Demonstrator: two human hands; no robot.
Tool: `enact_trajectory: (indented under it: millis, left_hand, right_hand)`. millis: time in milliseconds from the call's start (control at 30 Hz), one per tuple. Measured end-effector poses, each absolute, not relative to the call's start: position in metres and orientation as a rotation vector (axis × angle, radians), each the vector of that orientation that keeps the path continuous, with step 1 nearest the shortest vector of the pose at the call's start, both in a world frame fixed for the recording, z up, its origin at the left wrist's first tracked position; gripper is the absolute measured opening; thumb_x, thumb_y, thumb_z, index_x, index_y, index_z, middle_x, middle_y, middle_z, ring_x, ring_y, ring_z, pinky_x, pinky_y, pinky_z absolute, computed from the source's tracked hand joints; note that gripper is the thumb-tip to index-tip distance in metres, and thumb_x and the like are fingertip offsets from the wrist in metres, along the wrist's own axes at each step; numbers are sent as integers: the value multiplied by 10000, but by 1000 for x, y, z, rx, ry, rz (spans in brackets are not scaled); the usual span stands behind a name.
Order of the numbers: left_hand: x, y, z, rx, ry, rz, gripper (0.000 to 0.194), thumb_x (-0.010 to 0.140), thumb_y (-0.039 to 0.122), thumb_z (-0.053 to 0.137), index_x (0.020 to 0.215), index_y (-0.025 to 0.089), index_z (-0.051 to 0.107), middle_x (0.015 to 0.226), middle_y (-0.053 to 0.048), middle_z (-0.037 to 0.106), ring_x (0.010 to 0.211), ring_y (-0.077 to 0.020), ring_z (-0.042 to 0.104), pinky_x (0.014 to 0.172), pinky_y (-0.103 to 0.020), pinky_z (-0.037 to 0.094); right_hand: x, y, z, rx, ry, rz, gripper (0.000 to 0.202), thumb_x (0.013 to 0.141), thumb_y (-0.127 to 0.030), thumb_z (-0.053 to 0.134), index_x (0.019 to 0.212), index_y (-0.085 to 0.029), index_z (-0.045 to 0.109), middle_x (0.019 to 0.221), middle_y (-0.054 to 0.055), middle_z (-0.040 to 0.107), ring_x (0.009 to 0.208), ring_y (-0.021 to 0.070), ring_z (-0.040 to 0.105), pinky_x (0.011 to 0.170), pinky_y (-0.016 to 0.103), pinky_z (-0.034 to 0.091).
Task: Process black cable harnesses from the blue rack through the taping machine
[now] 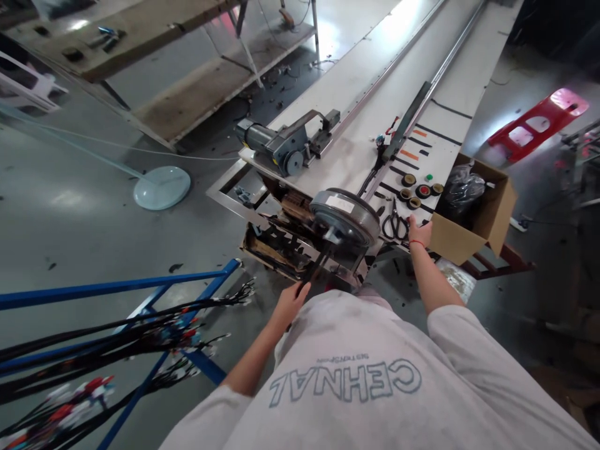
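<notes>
"So, what did the left hand (pixel 287 307) hold?"

"Its fingers closed around a dark strand (pixel 315 269), which stretched up to the grey drum (pixel 345 215) at the near end of the white bench (pixel 359 140)."

"And the right hand (pixel 419 233)?"

"It reached the bench's edge, just beside black scissors (pixel 395 226) (tape rolls (pixel 424 191) lay beyond); whether its fingers gripped anything, one could not tell."
</notes>
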State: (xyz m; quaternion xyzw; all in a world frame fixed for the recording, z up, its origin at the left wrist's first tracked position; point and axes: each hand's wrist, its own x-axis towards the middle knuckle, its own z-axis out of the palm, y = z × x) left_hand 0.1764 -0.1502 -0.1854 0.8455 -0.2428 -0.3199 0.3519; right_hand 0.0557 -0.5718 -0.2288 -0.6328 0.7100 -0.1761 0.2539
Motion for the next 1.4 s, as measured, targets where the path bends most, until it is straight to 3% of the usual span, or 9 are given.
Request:
enact_trajectory:
  millis: [167, 300, 633, 867, 1167, 1333, 1400]
  left_hand:
    - [161, -78, -174, 2266, -421, -848, 568, 749, 734, 378, 598, 199, 496, 506, 14, 477, 515, -154, 447, 511, -259, 360]
    - [154, -62, -154, 2321, -342, -825, 580, 734, 760, 366, 625, 212, 521, 521, 11, 493, 528, -171, 472, 513, -271, 382]
    - [146, -136, -148, 2034, -176, -970, 613, 715, 785, 398, 761, 188, 531, 534, 48, 444, 454, -118, 397, 434, -240, 327]
    - [151, -167, -153, 2017, -228, -882, 566, 751, 742, 382, 750, 193, 523, 563, 37, 454, 504, -130, 437, 463, -248, 337]
    - [160, -201, -173, 1823, -199, -940, 538, 754, 720, 446, 759, 184, 492, 517, 83, 349, 404, -76, 327, 377, -199, 242]
    - [169, -218, -171, 1845, -291, -914, 507, 775, 675, 460, 792, 174, 541, 501, 70, 384, 409, -93, 377, 396, -214, 295]
    - [168, -214, -172, 1925, -320, -894, 488, 787, 644, 461, 852, 173, 569, 537, 46, 460, 454, -120, 452, 435, -233, 360]
  right_hand:
    - [55, -571, -228, -1718, 1919, -494, 700, 779, -597, 579, 1294, -143, 440, 1281, 203, 523, 1178, 328, 502, 980, 447, 388]
    - [55, -570, -228, -1716, 1915, -499, 679, 778, -587, 588, 1271, -142, 450, 1249, 204, 535, 1164, 321, 510, 959, 426, 406]
    - [55, -571, -231, -1710, 1904, -483, 743, 791, -595, 574, 1321, -95, 425, 1301, 227, 513, 1186, 347, 509, 988, 454, 385]
    - [55, -571, -233, -1711, 1893, -484, 822, 806, -576, 580, 1389, -40, 358, 1344, 267, 466, 1241, 348, 466, 1024, 436, 358]
    - [53, -572, -237, -1687, 1864, -489, 829, 794, -594, 581, 1393, -64, 362, 1354, 255, 458, 1230, 355, 480, 1002, 451, 384]
    - [53, -571, -237, -1681, 1863, -506, 843, 790, -590, 585, 1404, -61, 353, 1368, 259, 445, 1239, 354, 471, 1015, 445, 370]
    - [52, -570, -236, -1680, 1851, -508, 853, 790, -598, 575, 1409, -56, 349, 1379, 260, 435, 1243, 359, 464, 1022, 449, 361]
